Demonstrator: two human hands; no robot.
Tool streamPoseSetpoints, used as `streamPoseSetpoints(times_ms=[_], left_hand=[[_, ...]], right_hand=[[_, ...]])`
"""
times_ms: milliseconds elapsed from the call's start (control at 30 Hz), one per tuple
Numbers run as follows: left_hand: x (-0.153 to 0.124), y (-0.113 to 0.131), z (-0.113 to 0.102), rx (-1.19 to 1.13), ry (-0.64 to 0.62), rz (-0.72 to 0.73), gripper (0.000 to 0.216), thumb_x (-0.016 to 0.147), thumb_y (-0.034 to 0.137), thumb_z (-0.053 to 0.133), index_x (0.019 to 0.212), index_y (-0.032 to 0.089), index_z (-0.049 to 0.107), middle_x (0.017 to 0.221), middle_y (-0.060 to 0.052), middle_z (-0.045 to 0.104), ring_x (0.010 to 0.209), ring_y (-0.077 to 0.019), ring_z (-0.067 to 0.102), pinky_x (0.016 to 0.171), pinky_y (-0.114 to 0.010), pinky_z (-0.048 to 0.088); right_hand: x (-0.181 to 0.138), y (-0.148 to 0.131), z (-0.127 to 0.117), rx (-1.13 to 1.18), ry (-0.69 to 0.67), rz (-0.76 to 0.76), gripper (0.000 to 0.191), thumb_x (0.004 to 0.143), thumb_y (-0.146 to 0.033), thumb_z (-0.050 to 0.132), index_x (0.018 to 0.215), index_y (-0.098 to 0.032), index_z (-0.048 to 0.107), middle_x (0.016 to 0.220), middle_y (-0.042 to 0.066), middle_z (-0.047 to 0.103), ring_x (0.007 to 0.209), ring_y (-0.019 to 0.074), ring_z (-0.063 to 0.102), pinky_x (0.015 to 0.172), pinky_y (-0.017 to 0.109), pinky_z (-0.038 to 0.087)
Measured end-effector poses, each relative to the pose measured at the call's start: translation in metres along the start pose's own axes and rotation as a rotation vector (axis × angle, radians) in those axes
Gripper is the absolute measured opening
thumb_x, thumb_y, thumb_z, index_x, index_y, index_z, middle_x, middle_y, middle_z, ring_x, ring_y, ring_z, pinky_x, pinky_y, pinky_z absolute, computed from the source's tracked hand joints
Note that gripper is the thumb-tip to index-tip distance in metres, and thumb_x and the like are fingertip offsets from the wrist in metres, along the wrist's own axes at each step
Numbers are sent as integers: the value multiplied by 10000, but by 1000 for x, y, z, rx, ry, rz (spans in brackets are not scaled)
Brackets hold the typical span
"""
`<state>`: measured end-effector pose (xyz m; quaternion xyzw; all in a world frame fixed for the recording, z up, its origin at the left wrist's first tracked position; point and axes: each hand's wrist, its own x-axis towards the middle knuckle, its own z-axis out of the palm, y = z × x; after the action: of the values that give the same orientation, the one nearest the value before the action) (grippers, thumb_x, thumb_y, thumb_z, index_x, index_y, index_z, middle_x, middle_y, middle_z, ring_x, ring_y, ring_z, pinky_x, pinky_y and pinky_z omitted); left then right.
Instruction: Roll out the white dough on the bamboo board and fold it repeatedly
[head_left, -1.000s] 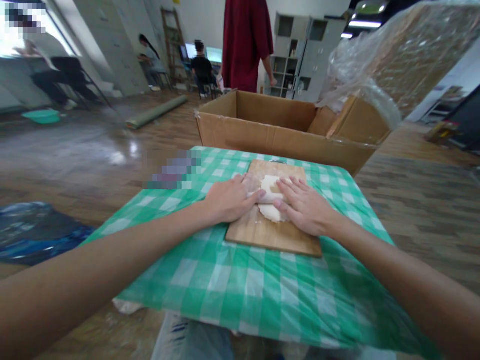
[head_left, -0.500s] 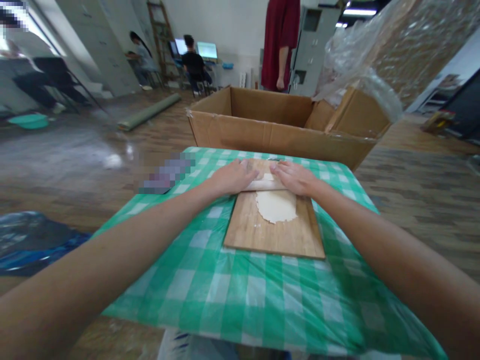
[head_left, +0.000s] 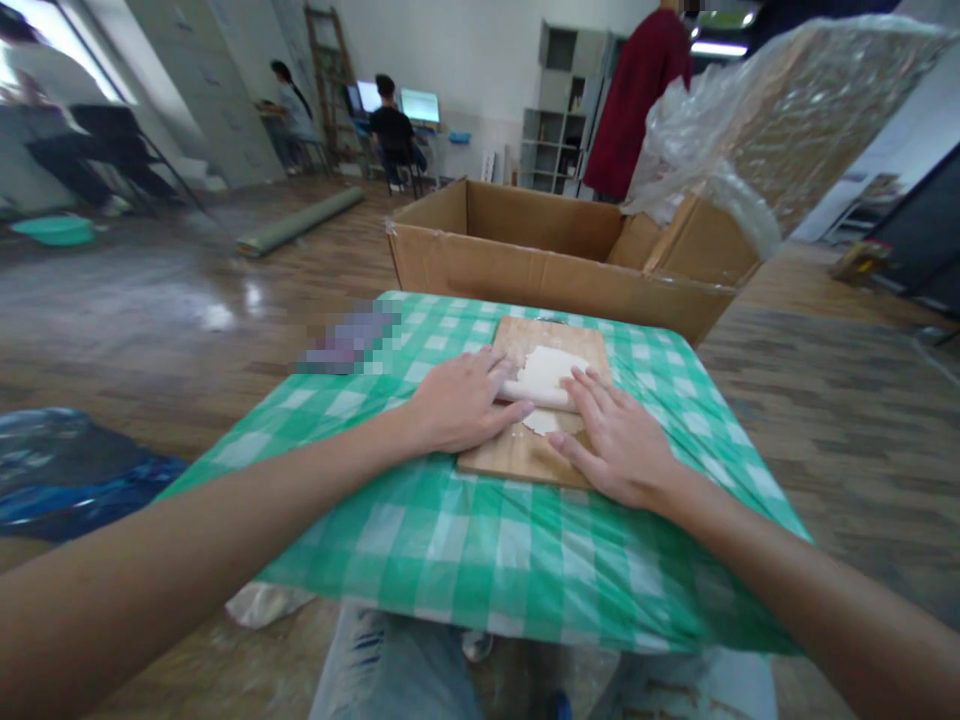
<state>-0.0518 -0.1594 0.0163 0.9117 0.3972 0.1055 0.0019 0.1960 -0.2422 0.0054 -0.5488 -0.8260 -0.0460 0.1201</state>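
Observation:
A pale rolling pin point(head_left: 541, 394) lies crosswise on a thin, ragged-edged sheet of dough point(head_left: 553, 364). Dough shows on both the far and near sides of the pin. Under it is a wooden board point(head_left: 491, 462). My left hand point(head_left: 466, 402) is closed over the pin's left end, its fingers beyond the pin and its thumb on the near side. At the other end, my right hand point(head_left: 619, 440) holds the pin in a loose grip, with fingers over it and thumb toward me. Both pin ends are hidden by the hands.
A green-and-white checked cloth point(head_left: 420, 540) covers the table. Beyond the far edge stands a large open cardboard box point(head_left: 525, 265) with plastic wrap point(head_left: 690, 140). A blurred-out flat item point(head_left: 349, 340) lies at the table's far left. A person in dark red point(head_left: 637, 100) stands behind the box.
Both hands have drawn the rolling pin toward me over the dough, uncovering its far part. The person in dark red has shifted right in view.

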Motion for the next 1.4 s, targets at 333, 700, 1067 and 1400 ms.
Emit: streamPoseSetpoints(times_ms=[333,700,1067,1400], left_hand=[[-57,11,-6,12,-48,119,885,993,757,368,1644,160,323,1694,-159,376,1597,-344,279,1301,-507,151],[37,-11,8,-18,-15,35,744,1045,702,254,1503,196,551,1539,-131,583,1379,-352,555,1135,-476,392],[137,-50,28,133,-89,29,590,1108,535,177,1464,265,562,1363,-132,659,1302,-319,579,1044,-443,447],[96,-22,24,177,50,-14,692,1104,553,139,1318,138,649,1387,-199,634,1307,-356,557,1067,-514,421]], right_hand=[[-61,-32,-11,32,12,-90,923,1014,-689,434,1675,-70,256,1710,188,309,1603,352,250,1272,586,333],[25,16,4,-3,-18,100,937,1062,-702,182,1599,40,379,1688,267,305,1618,372,142,1300,563,225],[117,104,32,-136,-68,-58,658,1122,-494,143,1550,-173,526,1558,145,572,1522,394,388,1257,656,179],[92,79,27,-164,42,-105,634,1133,-379,129,1336,-105,664,1409,182,674,1363,309,566,1214,485,332]])
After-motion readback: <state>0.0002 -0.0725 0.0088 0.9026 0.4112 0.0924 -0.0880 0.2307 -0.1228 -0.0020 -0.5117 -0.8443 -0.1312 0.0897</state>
